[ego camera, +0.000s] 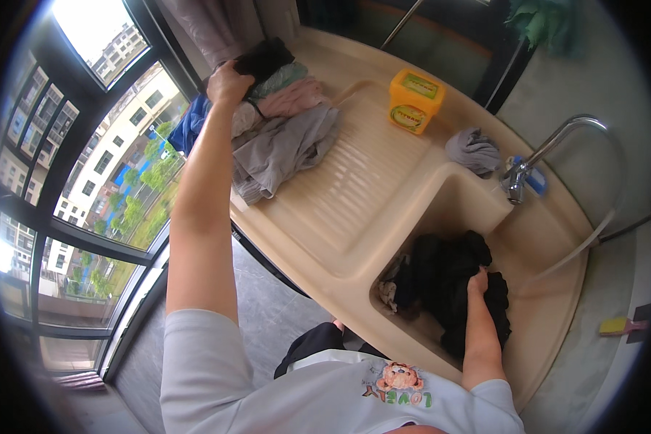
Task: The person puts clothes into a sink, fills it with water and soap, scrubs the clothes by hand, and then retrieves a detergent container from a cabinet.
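My left hand (229, 84) reaches far out to the clothes pile and grips the edge of a black cloth (267, 58). Beside it lie a green cloth (282, 77), a pink garment (295, 97), a grey garment (287, 149) and a blue garment (191, 126). Down in the sink basin, my right hand (478, 280) is closed on a bunched black garment (445, 271); its fingers are partly hidden by the fabric. A patterned light cloth (388, 293) shows at the basin's left side.
A ribbed washboard surface (352, 168) joins the sink rim (325, 293). Behind stand a yellow-orange tub (415, 101), a rolled grey cloth (473, 150), a chrome faucet (548, 146) with a hose and a blue item (535, 180). Windows are at the left; a brush (618, 326) is at the right.
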The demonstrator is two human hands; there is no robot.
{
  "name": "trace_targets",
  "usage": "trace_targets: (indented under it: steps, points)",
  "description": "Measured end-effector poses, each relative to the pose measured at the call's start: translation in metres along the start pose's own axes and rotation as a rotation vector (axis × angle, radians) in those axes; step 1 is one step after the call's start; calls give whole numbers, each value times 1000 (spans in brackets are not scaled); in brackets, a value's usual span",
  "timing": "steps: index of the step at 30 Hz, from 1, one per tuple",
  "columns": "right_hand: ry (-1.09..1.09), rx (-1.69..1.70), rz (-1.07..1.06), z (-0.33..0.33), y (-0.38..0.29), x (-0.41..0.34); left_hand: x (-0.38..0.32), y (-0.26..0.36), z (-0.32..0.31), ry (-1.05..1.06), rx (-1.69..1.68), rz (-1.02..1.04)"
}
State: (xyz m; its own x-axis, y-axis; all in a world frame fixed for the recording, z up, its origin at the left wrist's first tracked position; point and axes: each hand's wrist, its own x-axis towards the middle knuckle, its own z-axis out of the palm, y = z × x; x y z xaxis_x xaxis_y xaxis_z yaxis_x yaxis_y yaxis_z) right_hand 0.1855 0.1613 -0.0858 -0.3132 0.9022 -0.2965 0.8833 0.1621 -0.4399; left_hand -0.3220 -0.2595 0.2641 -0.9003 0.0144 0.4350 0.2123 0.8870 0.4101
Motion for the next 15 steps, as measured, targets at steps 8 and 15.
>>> trace_targets:
  steps: [8,15]
  points:
    - [-58,-143,-52,-18,-37,-22,-43,90,-82,-119,-1184,88]
    - [-183,-252,-177,-63,-60,-42,-185,187,-131,-564,-1644,142]
